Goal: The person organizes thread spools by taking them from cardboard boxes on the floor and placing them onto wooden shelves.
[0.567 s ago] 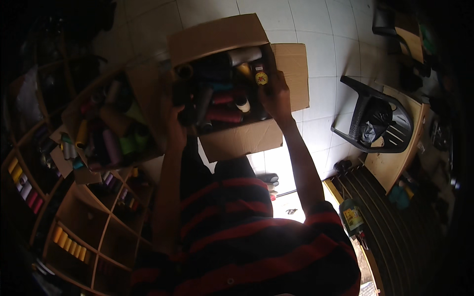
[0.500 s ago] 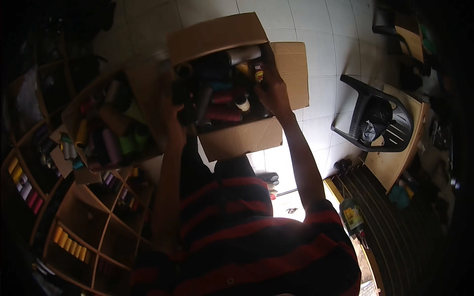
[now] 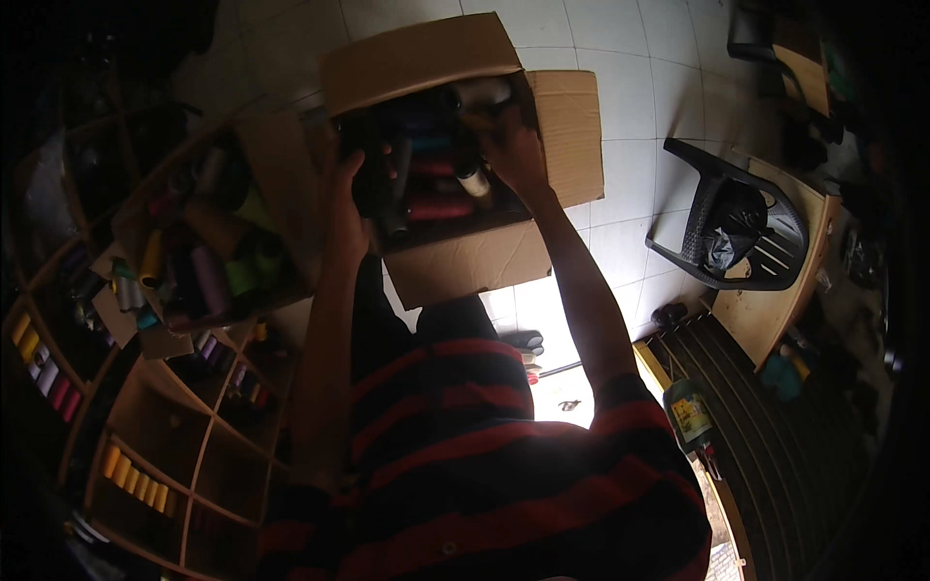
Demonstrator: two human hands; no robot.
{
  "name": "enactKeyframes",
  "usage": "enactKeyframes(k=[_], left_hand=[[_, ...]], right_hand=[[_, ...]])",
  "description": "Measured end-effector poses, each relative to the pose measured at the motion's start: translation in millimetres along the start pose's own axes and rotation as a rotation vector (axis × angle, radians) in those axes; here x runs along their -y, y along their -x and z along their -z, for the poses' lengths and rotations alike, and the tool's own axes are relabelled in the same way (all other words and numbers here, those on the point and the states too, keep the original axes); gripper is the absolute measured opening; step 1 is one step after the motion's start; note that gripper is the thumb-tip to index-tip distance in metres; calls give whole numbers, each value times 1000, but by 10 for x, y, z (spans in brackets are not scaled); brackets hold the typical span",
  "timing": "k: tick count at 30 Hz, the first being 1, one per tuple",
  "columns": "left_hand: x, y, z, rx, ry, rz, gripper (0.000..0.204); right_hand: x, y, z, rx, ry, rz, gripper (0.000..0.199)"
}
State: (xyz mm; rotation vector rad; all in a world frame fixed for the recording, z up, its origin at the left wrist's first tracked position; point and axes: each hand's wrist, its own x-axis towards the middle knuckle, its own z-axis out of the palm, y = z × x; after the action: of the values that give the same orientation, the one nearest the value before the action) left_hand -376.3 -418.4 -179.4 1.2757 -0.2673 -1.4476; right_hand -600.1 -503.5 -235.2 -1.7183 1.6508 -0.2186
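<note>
An open cardboard box [image 3: 460, 261] stands in front of me, its flaps folded out. Thread spools fill it, among them a red spool [image 3: 441, 207], a cream spool [image 3: 474, 180] and a grey one [image 3: 482, 92]. At the box's left side, my left hand [image 3: 351, 184] is closed around a dark thread spool [image 3: 372, 184], whose outline blends into the shadow. My right hand [image 3: 518, 160] reaches into the right side of the box, above the cream spool. Its fingertips are lost in shadow, so whether they grip anything is unclear.
Left of it sits a second box [image 3: 276, 160] of spools and cones. Wooden shelving [image 3: 160, 387] with yellow spools [image 3: 139, 479] runs along the lower left. To the right are a black plastic chair [image 3: 741, 223] holding a black bag, and a wooden board [image 3: 775, 320].
My left hand has moved up along the box's left side, its fingers now showing round the dark spool. My right hand has shifted slightly left and up; the labelled spool beside it is no longer visible.
</note>
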Motion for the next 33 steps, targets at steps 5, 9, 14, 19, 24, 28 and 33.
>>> enactKeyframes(k=[5,9,14,19,24,28,33], left_hand=[[-67,75,-87,3,-13,13,38],[-55,128,-25,-9,-34,22,36],[-62,197,-31,-67,-66,52,36],[38,226,104,-69,-102,84,36],[126,338,164,-74,-155,105,38],[222,427,234,-49,-105,84,39],[169,610,285,-56,-81,139,42]], right_hand=[[-236,-454,-179,108,111,-159,56],[-308,-834,-228,531,373,-25,71],[-533,-799,-570,427,320,-318,77],[50,-354,-226,254,457,-334,64],[-34,-524,-217,381,486,-404,76],[-124,-555,-280,335,434,-386,69],[-145,-437,-180,203,389,-329,69]])
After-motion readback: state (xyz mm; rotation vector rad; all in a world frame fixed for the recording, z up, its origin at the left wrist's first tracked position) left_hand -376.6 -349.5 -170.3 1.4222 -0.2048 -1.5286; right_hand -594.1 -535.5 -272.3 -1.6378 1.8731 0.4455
